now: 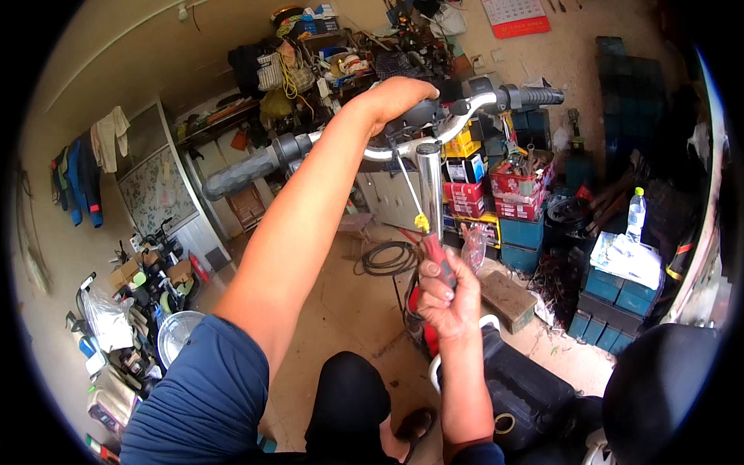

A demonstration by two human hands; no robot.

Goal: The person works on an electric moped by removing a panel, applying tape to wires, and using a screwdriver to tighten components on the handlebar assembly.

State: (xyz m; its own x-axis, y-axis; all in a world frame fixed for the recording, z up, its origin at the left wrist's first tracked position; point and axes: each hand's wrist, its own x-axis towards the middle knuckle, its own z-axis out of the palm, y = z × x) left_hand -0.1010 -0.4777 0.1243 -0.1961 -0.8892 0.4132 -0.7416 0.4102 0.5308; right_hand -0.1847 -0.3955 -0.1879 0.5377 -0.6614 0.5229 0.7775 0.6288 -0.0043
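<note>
In my right hand [449,291] is a screwdriver [435,249] with a red and dark handle, gripped from below. Its thin shank slants up and left toward the underside of the silver handlebar [380,153], with a small yellow piece [421,222] where shank meets handle. The tip seems close to the bar's underside; contact cannot be made out. Just behind the screwdriver rises a shiny metal stem [430,182]. My left hand [403,97] reaches over the bar's middle beside a black round-backed unit [418,116], and its fingers are mostly hidden there.
Ribbed grips [244,172] end the handlebar. A black scooter body [527,380] stands at my right. A coiled black hose [387,258] and wooden block [508,301] lie on the floor. A bottle [635,213] tops stacked batteries [604,287]. Clutter lines the left wall.
</note>
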